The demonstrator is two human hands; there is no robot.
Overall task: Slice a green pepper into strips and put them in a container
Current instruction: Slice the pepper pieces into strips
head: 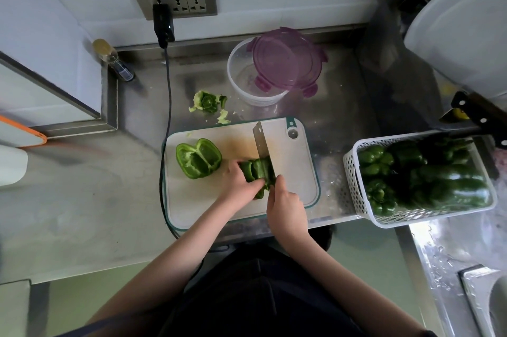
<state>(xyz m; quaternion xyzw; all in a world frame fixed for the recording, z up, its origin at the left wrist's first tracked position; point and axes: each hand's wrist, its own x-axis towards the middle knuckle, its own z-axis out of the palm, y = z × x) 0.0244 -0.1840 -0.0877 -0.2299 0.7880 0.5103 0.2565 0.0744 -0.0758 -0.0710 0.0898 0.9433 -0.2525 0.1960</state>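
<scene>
Green pepper half (256, 172), flattened and already partly cut, lies near the middle of the white plastic cutting board with a teal rim (307, 172), toward its right side. Left hand (238, 180) presses down on it, fingers curled over the pepper's near-left part, thumb along the lower edge. Right hand (285, 207) is closed around the handle of a steel cleaver with a rectangular blade (262, 144); the handle itself is hidden inside the fist. Blade stands edge-down against the right end of the pepper, tip pointing to the board's far edge.

Second green pepper half (198, 158) rests hollow side up near the board's left edge, apart from both hands. Board sits on the stainless steel counter (82, 199), at its front edge.

Just beyond the board's far edge: green stem core with pale trimmings (208, 103) on bare counter. Behind it, toward the back edge, a round clear plastic container (241, 81), with a translucent purple clip lid (285, 62) lying tilted across its right rim. Whether the container holds anything cannot be told.

At the counter's right front corner, a white perforated plastic basket (354, 185) holds whole green peppers (422, 177).
</scene>
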